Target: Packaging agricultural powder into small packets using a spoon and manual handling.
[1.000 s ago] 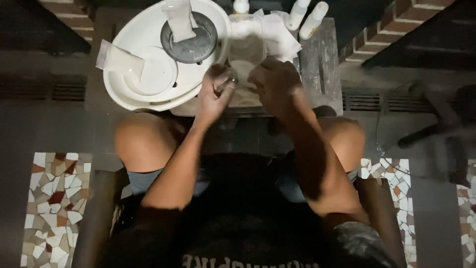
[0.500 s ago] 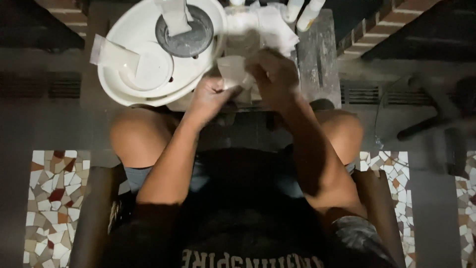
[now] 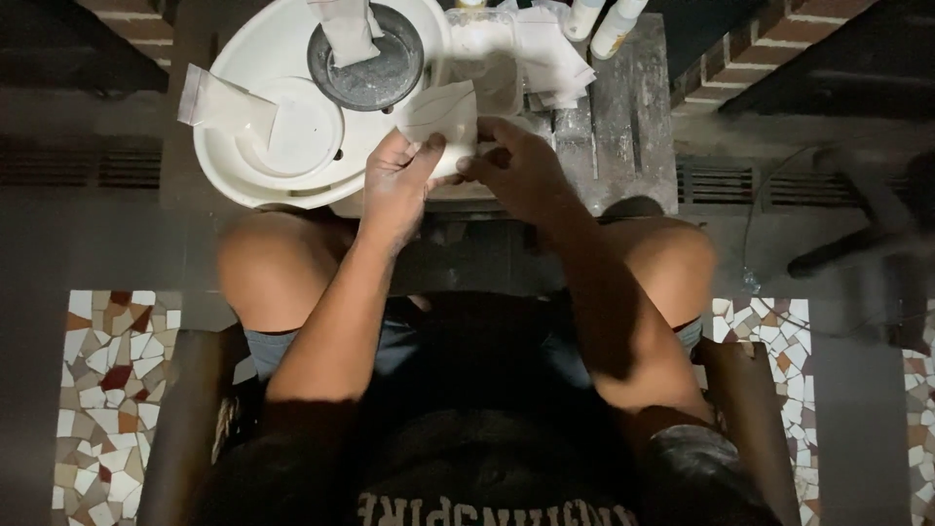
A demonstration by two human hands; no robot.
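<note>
Both hands drew back from the middle of the table toward its near edge. The pale sheet point(image 3: 443, 122), pressed low between them a second ago, was lifted and spread open, left hand point(image 3: 399, 185) and right hand point(image 3: 516, 166) gripping its lower edge.

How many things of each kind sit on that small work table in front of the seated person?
Round white basins: 1
Dark grey round dishes: 1
Pale flat sheets held by both hands: 1
White bottles at the far edge: 2
Total: 5
</note>
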